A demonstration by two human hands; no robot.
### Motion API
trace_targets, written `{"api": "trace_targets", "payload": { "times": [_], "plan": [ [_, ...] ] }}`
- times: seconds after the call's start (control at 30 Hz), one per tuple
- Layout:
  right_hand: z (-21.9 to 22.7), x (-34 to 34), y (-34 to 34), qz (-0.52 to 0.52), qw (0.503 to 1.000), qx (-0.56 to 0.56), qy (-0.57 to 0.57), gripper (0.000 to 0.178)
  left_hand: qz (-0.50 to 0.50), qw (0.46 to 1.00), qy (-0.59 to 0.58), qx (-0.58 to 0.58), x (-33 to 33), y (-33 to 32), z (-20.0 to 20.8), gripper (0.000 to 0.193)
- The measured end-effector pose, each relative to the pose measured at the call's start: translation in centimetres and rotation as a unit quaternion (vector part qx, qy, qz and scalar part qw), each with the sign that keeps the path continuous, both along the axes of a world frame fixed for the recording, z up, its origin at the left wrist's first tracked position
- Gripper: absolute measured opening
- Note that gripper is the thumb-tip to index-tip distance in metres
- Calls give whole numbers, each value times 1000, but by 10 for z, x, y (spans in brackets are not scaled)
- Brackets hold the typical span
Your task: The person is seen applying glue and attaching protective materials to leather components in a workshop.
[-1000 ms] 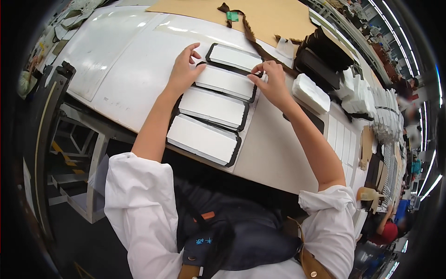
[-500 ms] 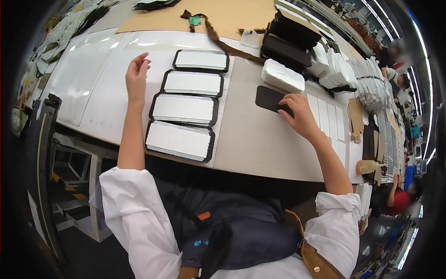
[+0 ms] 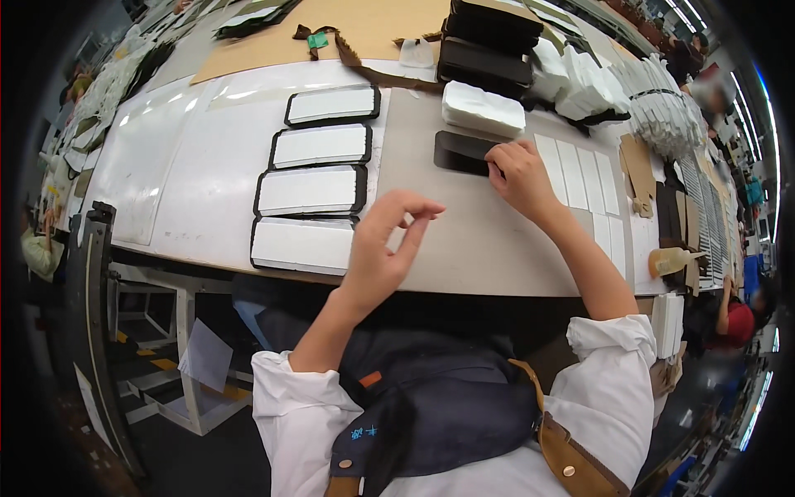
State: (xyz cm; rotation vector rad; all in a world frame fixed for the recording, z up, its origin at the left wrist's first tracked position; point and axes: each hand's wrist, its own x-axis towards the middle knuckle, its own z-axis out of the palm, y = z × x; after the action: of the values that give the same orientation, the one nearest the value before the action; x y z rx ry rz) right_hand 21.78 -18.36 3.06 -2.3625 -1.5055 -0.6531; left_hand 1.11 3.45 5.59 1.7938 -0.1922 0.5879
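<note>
Room beside left grip (image 3: 383, 247) — white stack (image 3: 483, 109) blocks beyond.

A long table (image 3: 464, 257) carries four white panels (image 3: 306, 192) on black backings, set in a column. To their right lies a flat black piece (image 3: 460, 152), with a white stack (image 3: 483, 109) just beyond it and dark stacks (image 3: 484, 65) farther back. White strips (image 3: 573, 176) lie side by side near a yellowish bottle (image 3: 669, 262). A brown ribbon (image 3: 364, 72) trails across the far side, partly over a tan sheet (image 3: 257, 45).
</note>
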Motion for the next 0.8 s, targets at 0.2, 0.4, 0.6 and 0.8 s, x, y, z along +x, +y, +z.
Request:
{"api": "trace_targets", "payload": {
  "times": [0.2,0.4,0.6,0.8],
  "plan": [
    [22,-57,-14,4,995,-102,-2,13,40,968,-27,247,18,-40,-37,41],
    [23,-34,-21,9,991,-15,133,14,-7,901,71,428,20,-53,-62,68],
    [-8,20,-14,2,971,39,236,18,-2,893,65,446,20,-54,-60,66],
    [-10,18,-11,4,978,18,209,18,-3,903,68,424,18,-54,-59,63]
  ]
}}
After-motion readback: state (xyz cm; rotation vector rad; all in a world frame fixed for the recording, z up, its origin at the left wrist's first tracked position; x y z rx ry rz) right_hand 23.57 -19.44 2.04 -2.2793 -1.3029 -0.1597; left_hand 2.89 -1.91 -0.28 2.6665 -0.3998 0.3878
